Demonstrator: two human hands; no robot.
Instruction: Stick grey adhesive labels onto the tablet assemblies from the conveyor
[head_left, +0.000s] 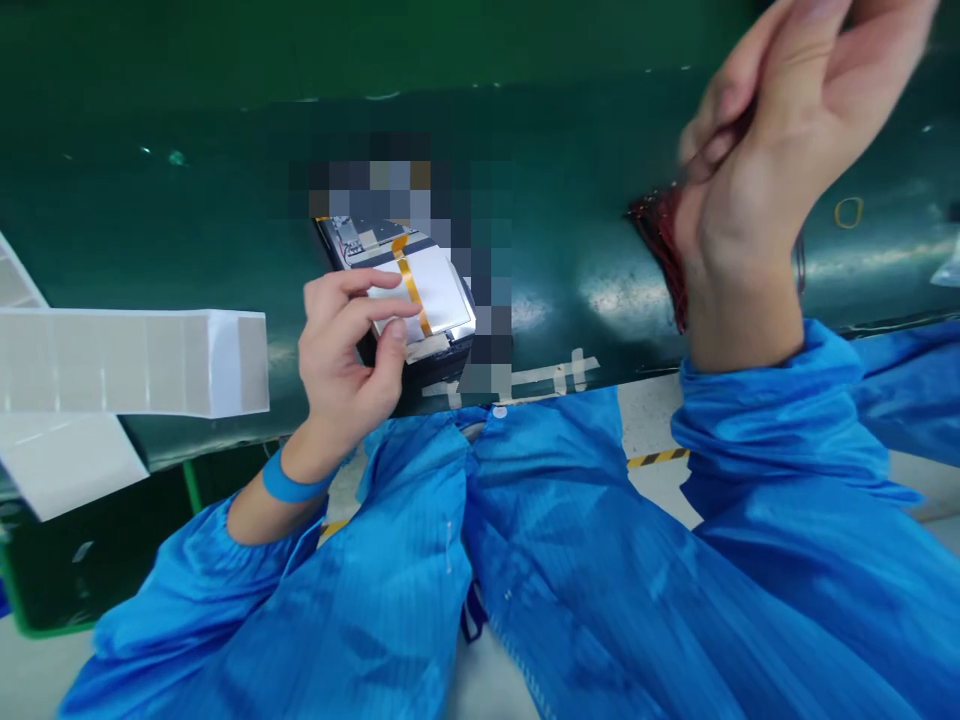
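Left hand point(341, 350) curled, fingertips pressing the taped silver battery point(427, 290) in a dark device casing point(416, 372), its far end lost behind pixelation. Well right of the battery, right hand point(780, 150) raised, motion-blurred, fingers pinched, any hold impossible to tell, with a dark red film point(658, 255) at the wrist.

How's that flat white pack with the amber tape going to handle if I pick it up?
It will probably feel stiff: the white pack lies flat without sagging under the left hand. The amber tape across it suggests it's fastened down, so it may not lift freely. Its smooth face could be slightly slippery.
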